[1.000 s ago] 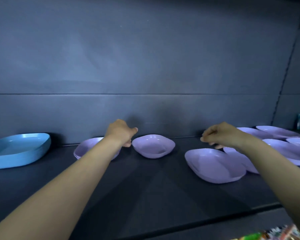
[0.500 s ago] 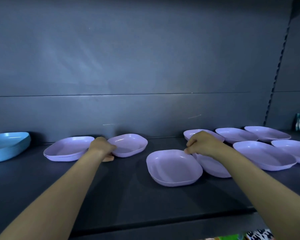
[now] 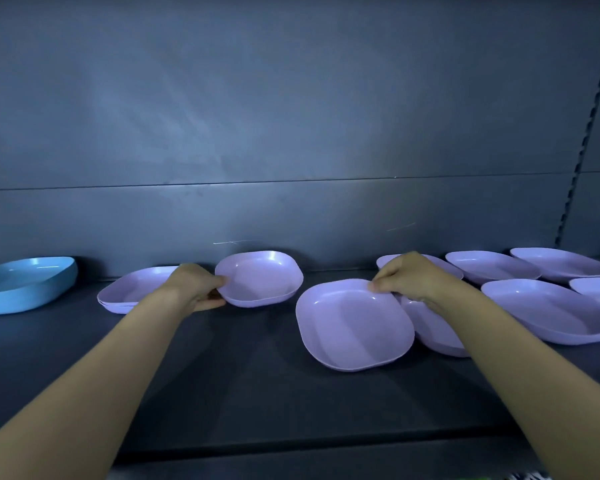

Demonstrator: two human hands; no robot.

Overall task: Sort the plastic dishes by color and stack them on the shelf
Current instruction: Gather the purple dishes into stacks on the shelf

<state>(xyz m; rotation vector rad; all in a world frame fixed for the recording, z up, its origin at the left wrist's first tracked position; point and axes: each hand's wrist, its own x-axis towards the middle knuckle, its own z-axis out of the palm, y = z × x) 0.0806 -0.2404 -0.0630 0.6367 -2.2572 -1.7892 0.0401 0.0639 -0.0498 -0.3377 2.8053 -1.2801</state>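
Several lilac plastic dishes lie on a dark shelf (image 3: 222,375). My left hand (image 3: 196,289) pinches the left rim of a lilac dish (image 3: 262,278), which is tilted with its far side raised. Behind that hand sits a low lilac stack (image 3: 132,289). My right hand (image 3: 409,277) pinches the far rim of another lilac dish (image 3: 354,327) lying in the middle of the shelf. A further lilac dish (image 3: 437,327) lies partly under my right forearm. A blue dish stack (image 3: 25,285) stands at the far left.
More lilac dishes are spread at the right: one at the back (image 3: 492,266), one in the far corner (image 3: 561,263), a large one nearer (image 3: 548,310). The dark back wall (image 3: 291,133) stands close behind. A slotted upright (image 3: 582,133) runs along the right.
My left hand has taken the dish by its rim and tipped it up. My right hand has kept hold of the middle dish's rim. The view has shifted right, so everything sits further left.
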